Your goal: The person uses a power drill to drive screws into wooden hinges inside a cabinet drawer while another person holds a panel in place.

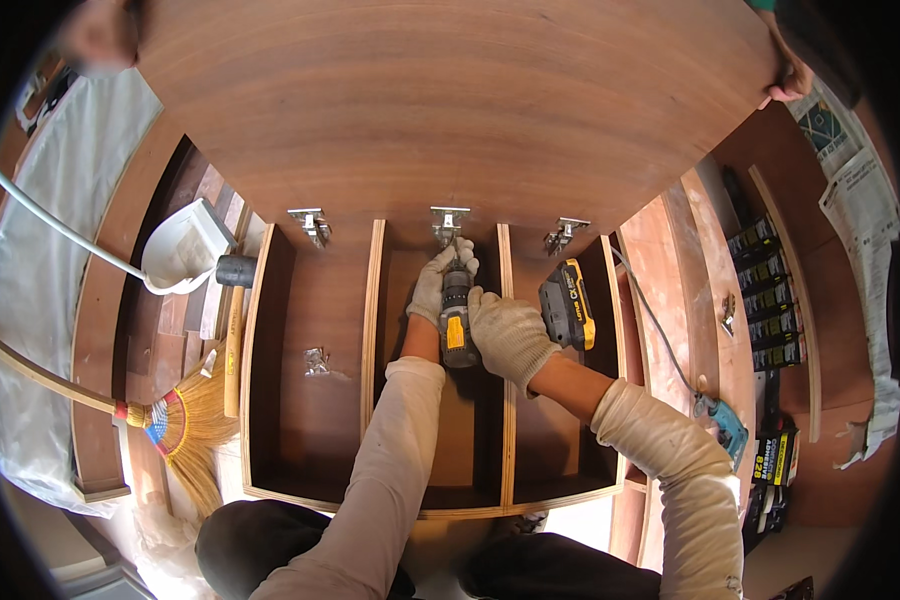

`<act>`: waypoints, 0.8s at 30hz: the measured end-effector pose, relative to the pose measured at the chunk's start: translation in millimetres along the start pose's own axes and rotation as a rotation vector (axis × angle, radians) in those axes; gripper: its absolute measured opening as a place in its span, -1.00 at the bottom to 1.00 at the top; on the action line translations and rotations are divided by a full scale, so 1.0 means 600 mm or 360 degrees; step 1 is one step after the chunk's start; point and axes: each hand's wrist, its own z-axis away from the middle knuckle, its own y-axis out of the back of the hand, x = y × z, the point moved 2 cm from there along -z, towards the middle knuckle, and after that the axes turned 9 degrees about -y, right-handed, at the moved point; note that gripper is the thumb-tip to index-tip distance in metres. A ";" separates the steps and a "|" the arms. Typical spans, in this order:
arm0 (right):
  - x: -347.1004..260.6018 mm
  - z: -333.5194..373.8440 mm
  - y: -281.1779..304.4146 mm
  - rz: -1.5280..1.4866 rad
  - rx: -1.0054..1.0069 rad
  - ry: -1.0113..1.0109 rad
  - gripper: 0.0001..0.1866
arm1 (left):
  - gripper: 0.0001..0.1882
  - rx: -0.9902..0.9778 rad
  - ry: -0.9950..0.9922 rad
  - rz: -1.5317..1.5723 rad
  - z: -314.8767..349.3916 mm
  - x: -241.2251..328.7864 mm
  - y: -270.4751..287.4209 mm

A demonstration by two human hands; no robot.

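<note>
Head view: left hand [429,288], right hand [511,336] closed around drill [456,330], dividers [373,300] alongside, hinge [450,219] ahead

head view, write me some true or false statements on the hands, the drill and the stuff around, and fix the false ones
1. The right hand grips the drill. True.
2. The left hand is bare. False: the left hand wears a pale glove.
3. Three metal hinges show near the lower edge of the wooden panel. True.
4. The broom lies right of the cabinet box. False: the broom is on its left.
5. The teal power tool is outside the cabinet box. True.
6. The small shiny pieces lie in the middle compartment. False: they are in the left one.
</note>
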 end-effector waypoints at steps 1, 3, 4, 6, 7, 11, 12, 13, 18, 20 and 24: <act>0.001 0.001 0.000 0.0026 0.0004 -0.0019 -0.55 | -0.71 0.0040 -0.0007 -0.0081 0.011 -0.001 -0.008; 0.000 0.001 0.003 0.0025 -0.0025 -0.0053 -0.54 | -0.72 0.0305 0.0116 -0.0263 0.063 -0.002 0.000; -0.001 -0.001 0.008 0.0013 -0.0063 -0.0051 -0.52 | -0.71 0.0444 0.0164 -0.0336 0.092 -0.007 0.017; -0.008 -0.003 0.011 0.0040 -0.0069 -0.0042 -0.51 | -0.68 0.0661 -0.0114 -0.0431 0.140 -0.019 0.043; -0.011 -0.004 0.007 0.0084 -0.0046 -0.0034 -0.52 | -0.66 0.0778 -0.0256 -0.0457 0.165 -0.033 0.053; -0.019 -0.006 0.016 0.0137 -0.0221 -0.0076 -0.52 | -0.68 0.0946 -0.0993 -0.0893 0.247 -0.081 0.034; -0.013 -0.002 0.015 0.0148 -0.0255 -0.0112 -0.48 | -0.66 0.0822 -0.0798 -0.0964 0.275 -0.081 0.006; -0.014 -0.006 0.012 0.0154 -0.0269 -0.0109 -0.44 | -0.63 0.0713 -0.0643 -0.1033 0.294 -0.072 -0.009; -0.030 -0.003 0.004 0.0302 -0.0056 -0.0127 -0.46 | -0.65 0.0426 0.0024 -0.1775 0.316 -0.021 0.031; -0.023 -0.004 -0.006 0.0363 0.0009 -0.0125 -0.45 | -0.59 -0.0021 0.0305 -0.2438 0.313 -0.011 0.015; -0.038 -0.009 -0.006 0.0459 -0.0096 -0.0164 -0.41 | -0.46 -0.0177 -0.0194 -0.2121 0.314 0.011 0.007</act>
